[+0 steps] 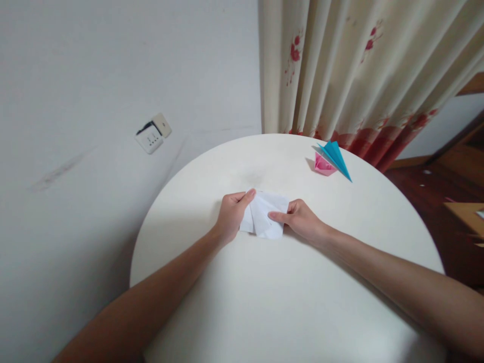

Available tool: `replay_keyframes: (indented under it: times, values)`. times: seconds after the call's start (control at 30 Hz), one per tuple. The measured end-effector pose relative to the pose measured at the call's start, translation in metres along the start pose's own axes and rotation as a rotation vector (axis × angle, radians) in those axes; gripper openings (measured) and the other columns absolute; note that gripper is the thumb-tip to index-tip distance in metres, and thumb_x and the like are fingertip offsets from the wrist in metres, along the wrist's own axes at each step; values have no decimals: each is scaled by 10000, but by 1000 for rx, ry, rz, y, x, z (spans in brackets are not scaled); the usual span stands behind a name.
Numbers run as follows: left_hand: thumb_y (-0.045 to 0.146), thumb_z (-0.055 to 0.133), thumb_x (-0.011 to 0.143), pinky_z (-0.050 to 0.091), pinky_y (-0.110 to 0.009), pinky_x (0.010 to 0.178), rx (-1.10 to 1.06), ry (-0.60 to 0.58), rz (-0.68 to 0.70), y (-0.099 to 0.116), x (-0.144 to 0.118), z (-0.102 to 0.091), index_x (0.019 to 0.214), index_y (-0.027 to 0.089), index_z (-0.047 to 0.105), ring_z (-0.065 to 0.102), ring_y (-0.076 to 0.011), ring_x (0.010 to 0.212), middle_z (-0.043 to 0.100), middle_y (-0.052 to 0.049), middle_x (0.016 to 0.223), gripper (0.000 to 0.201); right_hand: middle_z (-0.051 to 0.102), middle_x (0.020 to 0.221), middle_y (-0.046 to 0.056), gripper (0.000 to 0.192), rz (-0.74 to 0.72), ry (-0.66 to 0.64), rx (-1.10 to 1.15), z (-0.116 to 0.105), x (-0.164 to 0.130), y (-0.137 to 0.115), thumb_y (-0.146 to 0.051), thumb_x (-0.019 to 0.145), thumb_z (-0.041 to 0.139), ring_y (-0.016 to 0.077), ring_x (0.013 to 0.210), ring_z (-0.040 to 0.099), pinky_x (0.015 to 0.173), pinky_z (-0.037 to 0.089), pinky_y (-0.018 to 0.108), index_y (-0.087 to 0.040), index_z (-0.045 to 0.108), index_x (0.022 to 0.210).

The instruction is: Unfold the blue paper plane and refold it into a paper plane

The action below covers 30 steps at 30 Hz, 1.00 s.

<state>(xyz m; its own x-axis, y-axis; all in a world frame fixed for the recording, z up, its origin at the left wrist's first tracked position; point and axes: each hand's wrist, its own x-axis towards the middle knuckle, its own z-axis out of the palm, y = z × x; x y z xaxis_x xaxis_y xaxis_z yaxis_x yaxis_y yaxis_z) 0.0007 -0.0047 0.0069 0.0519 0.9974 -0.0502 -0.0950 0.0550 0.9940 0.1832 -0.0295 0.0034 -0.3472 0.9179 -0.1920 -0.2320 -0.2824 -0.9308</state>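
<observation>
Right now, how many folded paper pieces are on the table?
3: a white paper held by both hands at the centre, and a pink piece touching a blue piece at the far right.

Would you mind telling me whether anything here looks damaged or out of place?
Yes: the wall socket left of the table hangs askew, its cover pulled away with a dark gap behind. The papers look fine.

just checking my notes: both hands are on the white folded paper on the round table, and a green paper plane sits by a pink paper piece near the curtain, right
Not quite: the paper plane is blue, not green, as the head view shows. The rest holds: left hand and right hand are on the white folded paper on the round table, the pink paper piece near the curtain.
</observation>
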Motion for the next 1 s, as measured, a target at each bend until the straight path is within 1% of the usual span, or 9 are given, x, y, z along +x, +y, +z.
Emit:
replay_keyframes:
  times: [0.13, 0.27, 0.33, 0.5, 0.6, 0.7, 0.8, 0.9, 1.0]
  values:
    - [553, 766, 707, 436, -241, 507, 14, 20, 25, 2, 1, 0, 803, 133, 749, 590, -150, 551, 682, -35, 668, 431, 719, 719, 82, 393, 4, 7, -25, -1, 1, 2, -456, 596, 875, 165, 638, 616, 659, 490, 315, -97, 746, 689]
    - [523, 718, 773, 444, -233, 535, 141, 57, 130, 1, -1, 0, 802, 145, 763, 619, -162, 627, 705, -38, 715, 382, 739, 818, 95, 410, -14, -21, -68, 0, 0, 2, -428, 604, 876, 177, 692, 639, 676, 501, 314, -97, 762, 818]
    - [510, 707, 789, 437, -228, 530, 177, 49, 154, 1, -2, 1, 795, 147, 765, 614, -155, 625, 712, -38, 730, 368, 742, 835, 93, 413, -13, 4, -107, 1, -2, 2, -386, 580, 892, 179, 691, 642, 664, 503, 312, -97, 760, 844]
    - [530, 767, 717, 426, -232, 482, 207, -64, 72, 1, -4, 1, 693, 123, 728, 593, -151, 549, 684, -42, 651, 409, 734, 780, 82, 356, -8, 37, -123, 3, -4, -1, -353, 586, 883, 168, 646, 628, 638, 497, 312, -88, 746, 779]
    - [508, 818, 658, 446, -237, 482, 219, -101, 15, 0, -5, 2, 724, 110, 738, 615, -163, 559, 709, -65, 692, 412, 732, 771, 72, 331, -27, 30, -105, 3, -3, 0, -343, 595, 876, 162, 646, 627, 641, 494, 308, -96, 743, 771]
    - [516, 813, 660, 478, -250, 507, 198, -87, 13, -1, -6, 3, 732, 107, 748, 632, -173, 583, 724, -76, 724, 421, 735, 787, 71, 338, -28, 3, -71, 3, -2, 1, -351, 612, 868, 166, 675, 636, 670, 502, 317, -103, 751, 811]
    - [515, 800, 677, 460, -239, 485, 237, -41, 63, -1, -5, 3, 704, 107, 743, 613, -161, 559, 706, -59, 679, 413, 737, 823, 77, 359, -50, -28, -49, 2, -2, 2, -368, 641, 852, 167, 701, 640, 690, 505, 319, -108, 755, 870]
    - [512, 784, 698, 429, -225, 453, 306, -26, 107, -2, -5, 3, 663, 107, 728, 588, -148, 530, 684, -46, 638, 410, 726, 807, 66, 350, -53, 5, -119, 1, -3, 3, -334, 619, 865, 159, 672, 624, 631, 489, 293, -107, 745, 857]
    - [522, 779, 702, 420, -224, 445, 326, -49, 96, -2, -7, 3, 643, 109, 717, 591, -151, 526, 679, -48, 625, 422, 708, 753, 49, 297, -33, 57, -206, 1, -4, 3, -297, 622, 853, 154, 625, 603, 572, 469, 278, -102, 732, 810]
